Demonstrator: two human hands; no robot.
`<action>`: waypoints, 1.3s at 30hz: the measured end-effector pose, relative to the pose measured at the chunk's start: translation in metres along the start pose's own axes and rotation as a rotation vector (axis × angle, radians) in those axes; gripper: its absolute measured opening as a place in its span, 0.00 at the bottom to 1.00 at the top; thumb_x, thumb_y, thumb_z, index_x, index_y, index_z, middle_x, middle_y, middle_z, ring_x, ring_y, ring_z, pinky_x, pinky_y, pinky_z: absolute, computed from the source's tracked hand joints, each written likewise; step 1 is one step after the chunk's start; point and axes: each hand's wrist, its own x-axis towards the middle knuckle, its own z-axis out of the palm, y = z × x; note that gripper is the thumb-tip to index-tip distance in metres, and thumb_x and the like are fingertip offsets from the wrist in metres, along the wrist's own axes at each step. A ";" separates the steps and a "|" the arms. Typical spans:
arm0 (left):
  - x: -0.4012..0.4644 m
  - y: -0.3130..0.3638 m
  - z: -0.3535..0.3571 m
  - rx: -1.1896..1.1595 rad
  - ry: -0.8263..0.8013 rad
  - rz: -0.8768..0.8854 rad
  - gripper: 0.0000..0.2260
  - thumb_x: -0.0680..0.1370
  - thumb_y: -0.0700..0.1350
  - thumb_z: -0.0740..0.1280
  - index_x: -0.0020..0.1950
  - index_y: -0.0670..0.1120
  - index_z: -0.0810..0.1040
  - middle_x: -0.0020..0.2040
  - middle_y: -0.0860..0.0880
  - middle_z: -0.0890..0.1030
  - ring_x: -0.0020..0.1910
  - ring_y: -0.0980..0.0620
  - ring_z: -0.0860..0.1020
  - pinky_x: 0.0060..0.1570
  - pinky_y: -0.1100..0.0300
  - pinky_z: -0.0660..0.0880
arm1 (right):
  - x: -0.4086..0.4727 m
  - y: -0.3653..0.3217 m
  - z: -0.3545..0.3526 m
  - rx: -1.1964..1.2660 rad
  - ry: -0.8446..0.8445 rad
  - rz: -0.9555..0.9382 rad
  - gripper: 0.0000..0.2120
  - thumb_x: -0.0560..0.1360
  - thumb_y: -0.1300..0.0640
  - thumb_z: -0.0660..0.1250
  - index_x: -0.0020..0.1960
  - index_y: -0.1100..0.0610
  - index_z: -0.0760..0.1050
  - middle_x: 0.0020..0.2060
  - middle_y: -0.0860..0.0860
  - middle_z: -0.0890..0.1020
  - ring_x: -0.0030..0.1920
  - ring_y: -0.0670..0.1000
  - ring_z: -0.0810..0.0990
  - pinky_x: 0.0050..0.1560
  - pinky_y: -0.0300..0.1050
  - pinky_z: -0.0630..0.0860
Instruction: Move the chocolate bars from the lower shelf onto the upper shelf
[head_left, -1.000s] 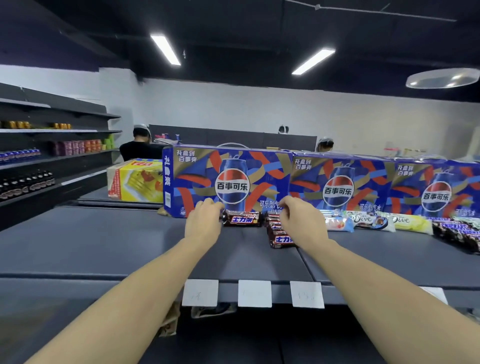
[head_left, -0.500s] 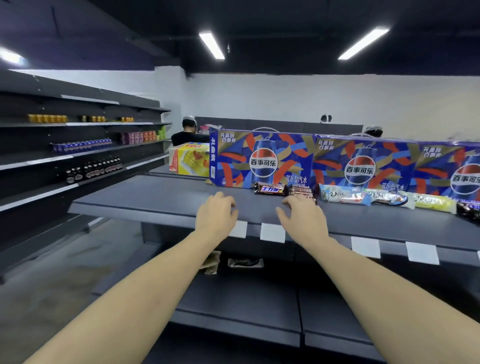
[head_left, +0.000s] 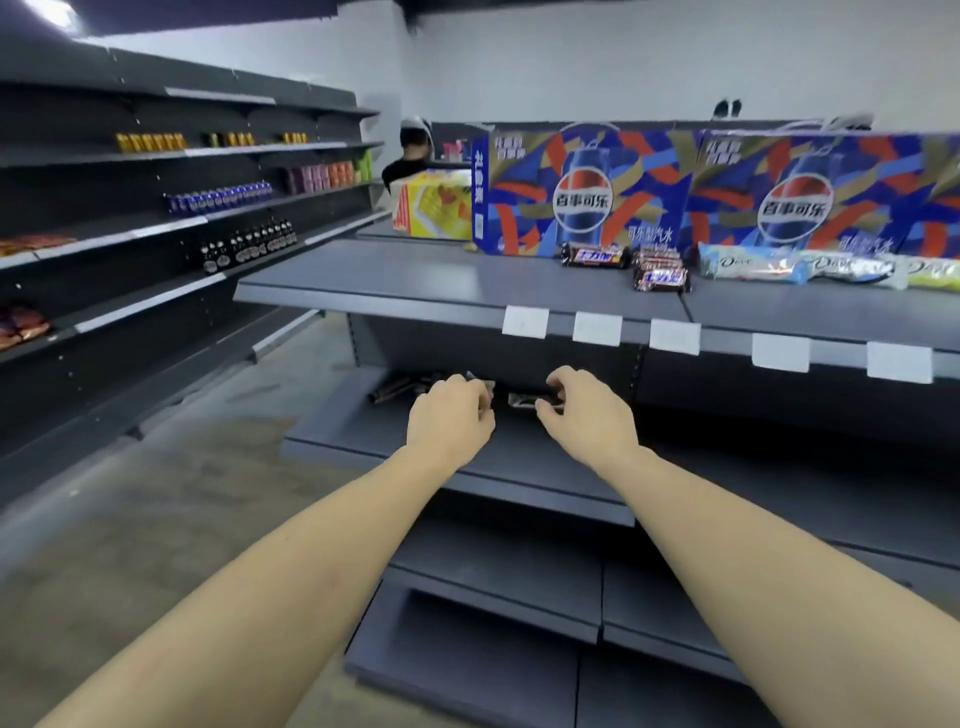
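Several dark-wrapped chocolate bars lie on the lower shelf, under the upper shelf. One bar lies between my hands, and a few more bars are further left. My left hand is over the shelf with its fingers curled down; they hide what is under them. My right hand has thumb and fingers spread at either side of the middle bar's right end. On the upper shelf rest a single bar and a small stack of bars.
Blue cola cartons stand along the back of the upper shelf, with pale Dove bars in front of them on the right. White price tags hang on its front edge. A person stands behind, and stocked shelving lines the left.
Both hands have dropped from the upper shelf's front edge down to the lower shelf. My view has tilted downward and to the left.
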 end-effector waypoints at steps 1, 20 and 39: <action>-0.005 -0.004 0.006 -0.006 -0.021 -0.007 0.10 0.78 0.50 0.63 0.56 0.50 0.78 0.53 0.51 0.77 0.52 0.47 0.76 0.49 0.53 0.74 | -0.004 0.000 0.007 -0.005 -0.021 0.005 0.18 0.77 0.46 0.63 0.65 0.50 0.71 0.55 0.48 0.77 0.52 0.51 0.79 0.49 0.49 0.78; 0.048 -0.128 0.116 -0.047 -0.304 -0.087 0.14 0.80 0.47 0.62 0.65 0.50 0.75 0.60 0.47 0.74 0.60 0.46 0.72 0.53 0.52 0.73 | 0.055 0.001 0.153 -0.097 -0.285 0.212 0.23 0.79 0.50 0.62 0.73 0.54 0.64 0.65 0.52 0.72 0.56 0.55 0.77 0.50 0.49 0.75; 0.158 -0.185 0.232 -0.081 -0.385 0.042 0.30 0.77 0.45 0.66 0.77 0.48 0.59 0.77 0.49 0.57 0.75 0.44 0.55 0.66 0.49 0.69 | 0.158 0.022 0.291 -0.086 -0.422 0.186 0.29 0.77 0.46 0.64 0.76 0.48 0.62 0.71 0.53 0.68 0.68 0.58 0.68 0.62 0.53 0.73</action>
